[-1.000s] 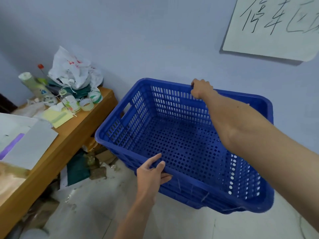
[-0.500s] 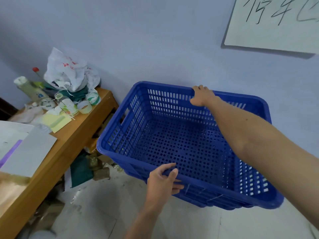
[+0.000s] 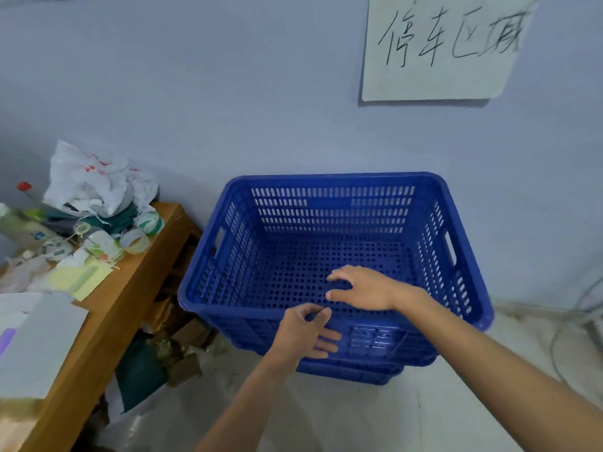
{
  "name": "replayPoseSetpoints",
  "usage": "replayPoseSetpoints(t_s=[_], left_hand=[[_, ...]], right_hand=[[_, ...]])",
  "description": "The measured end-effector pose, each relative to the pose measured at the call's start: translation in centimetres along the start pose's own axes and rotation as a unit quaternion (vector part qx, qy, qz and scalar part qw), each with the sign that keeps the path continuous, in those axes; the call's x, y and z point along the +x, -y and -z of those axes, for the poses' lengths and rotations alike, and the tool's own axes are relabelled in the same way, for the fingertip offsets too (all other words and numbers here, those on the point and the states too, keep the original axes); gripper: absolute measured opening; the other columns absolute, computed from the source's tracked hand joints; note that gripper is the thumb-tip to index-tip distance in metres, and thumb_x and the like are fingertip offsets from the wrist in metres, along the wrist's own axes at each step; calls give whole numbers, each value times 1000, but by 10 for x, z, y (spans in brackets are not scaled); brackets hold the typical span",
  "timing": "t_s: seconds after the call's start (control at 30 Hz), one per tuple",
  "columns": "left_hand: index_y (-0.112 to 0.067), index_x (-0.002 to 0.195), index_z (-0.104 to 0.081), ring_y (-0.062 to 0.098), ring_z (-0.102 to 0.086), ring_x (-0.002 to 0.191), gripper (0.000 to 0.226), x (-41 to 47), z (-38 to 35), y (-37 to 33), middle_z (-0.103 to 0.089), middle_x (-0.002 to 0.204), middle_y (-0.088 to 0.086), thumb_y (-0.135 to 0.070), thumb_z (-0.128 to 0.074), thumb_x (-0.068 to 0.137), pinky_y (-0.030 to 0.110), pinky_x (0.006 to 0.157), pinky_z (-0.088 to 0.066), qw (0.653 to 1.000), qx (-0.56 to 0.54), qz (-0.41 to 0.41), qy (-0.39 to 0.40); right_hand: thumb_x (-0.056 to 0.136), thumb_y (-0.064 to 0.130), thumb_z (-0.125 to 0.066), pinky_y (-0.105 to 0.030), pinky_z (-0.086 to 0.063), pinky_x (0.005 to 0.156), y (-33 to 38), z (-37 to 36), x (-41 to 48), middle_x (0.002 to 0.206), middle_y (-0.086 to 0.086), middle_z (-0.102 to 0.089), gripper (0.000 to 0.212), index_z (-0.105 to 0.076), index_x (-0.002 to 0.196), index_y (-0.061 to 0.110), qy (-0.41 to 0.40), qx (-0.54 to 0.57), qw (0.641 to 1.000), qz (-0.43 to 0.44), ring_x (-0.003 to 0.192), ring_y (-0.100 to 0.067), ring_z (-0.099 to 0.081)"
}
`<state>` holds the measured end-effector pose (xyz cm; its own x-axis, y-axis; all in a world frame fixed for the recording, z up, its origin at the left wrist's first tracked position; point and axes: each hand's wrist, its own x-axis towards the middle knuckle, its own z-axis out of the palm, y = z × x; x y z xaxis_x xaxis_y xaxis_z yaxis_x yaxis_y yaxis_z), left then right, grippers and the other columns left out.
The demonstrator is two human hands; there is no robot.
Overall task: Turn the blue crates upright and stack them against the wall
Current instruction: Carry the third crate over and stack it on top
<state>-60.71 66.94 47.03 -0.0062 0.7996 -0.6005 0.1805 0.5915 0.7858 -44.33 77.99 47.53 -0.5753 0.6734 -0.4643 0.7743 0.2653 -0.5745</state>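
Now that the blue crate (image 3: pixel 332 256) sits upright against the wall (image 3: pixel 228 93), left hand (image 3: pixel 305 332) grips its near rim, right hand (image 3: pixel 362 288) freed, fingers loose

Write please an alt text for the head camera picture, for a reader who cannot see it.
An upright blue crate, nested on another crate, stands against a pale wall; the left hand holds its near rim while the right hand hovers open over the rim. A cluttered wooden table is at the left, and a handwritten paper sign hangs above.
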Motion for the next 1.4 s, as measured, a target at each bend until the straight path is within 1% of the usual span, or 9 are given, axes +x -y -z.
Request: replayPoseSetpoints(t_s=[0.17,0.27,0.37,0.43,0.57,0.67,0.8,1.1,1.4], left_hand=[[-19,122,-58,29,-76,79,31,-1,12,3,-78,90,8,-40,-54,99,40,74,-62,997,29,-10,67],[-24,135,-49,29,-76,81,36,-1,33,-1,-78,96,9,-38,-49,102,33,73,-61,988,88,16,124],[-17,138,-46,30,-74,70,38,-2,62,-5,-77,88,14,-30,-50,103,35,63,-61,987,127,-2,94],[-18,123,-59,26,-71,61,25,-5,82,-3,-76,73,8,-29,-53,101,40,64,-61,976,184,-113,19],[-32,103,-64,3,-63,81,26,-2,117,3,-68,89,-12,-54,-62,89,34,80,-56,866,374,-314,-103],[-29,131,-52,13,-58,113,65,24,140,19,-58,123,-12,-71,-57,82,33,96,-48,800,553,-232,-14],[-21,117,-60,18,-63,77,35,44,153,36,-63,83,-5,-49,-55,95,30,69,-51,670,698,-241,-72],[-19,100,-68,17,-53,67,32,54,153,32,-63,77,-1,-48,-55,96,29,61,-44,635,737,-223,-65],[-15,86,-52,20,-51,72,31,54,150,27,-45,70,-3,-45,-59,95,31,66,-43,641,740,-199,-47]], right_hand=[[82,75,-44,-35,-45,83,-4,-65,-53,107,4,-64,60,-59,109,23,-98,-147,981,-76,98,-20,-59],[88,71,-43,-37,-44,86,-3,-81,-51,107,0,-61,58,-55,116,21,-174,-247,948,-101,100,-23,-59],[92,64,-46,-37,-46,77,1,-81,-43,101,-3,-62,50,-54,114,20,-178,-260,941,-127,90,-25,-62],[93,62,-46,-36,-46,70,1,-84,-41,101,-4,-62,48,-53,116,21,-180,-265,937,-139,85,-27,-62],[95,61,-43,-36,-43,67,2,-89,-40,108,-3,-62,49,-49,127,24,-180,-276,933,-146,87,-27,-63],[95,61,-42,-33,-37,63,5,-87,-43,106,-3,-63,48,-49,124,23,-182,-284,931,-140,86,-26,-63],[95,63,-40,-41,-43,85,5,-90,-42,109,-4,-62,53,-47,128,22,-185,-279,931,-144,95,-28,-63],[94,42,-57,-42,-44,95,-6,-90,-48,122,-7,-53,49,-39,132,18,-182,-293,933,-101,109,-28,-54],[98,30,-53,-43,-53,64,-27,-80,-71,99,-5,-53,28,-39,116,15,-177,-345,914,-115,79,-28,-61]])
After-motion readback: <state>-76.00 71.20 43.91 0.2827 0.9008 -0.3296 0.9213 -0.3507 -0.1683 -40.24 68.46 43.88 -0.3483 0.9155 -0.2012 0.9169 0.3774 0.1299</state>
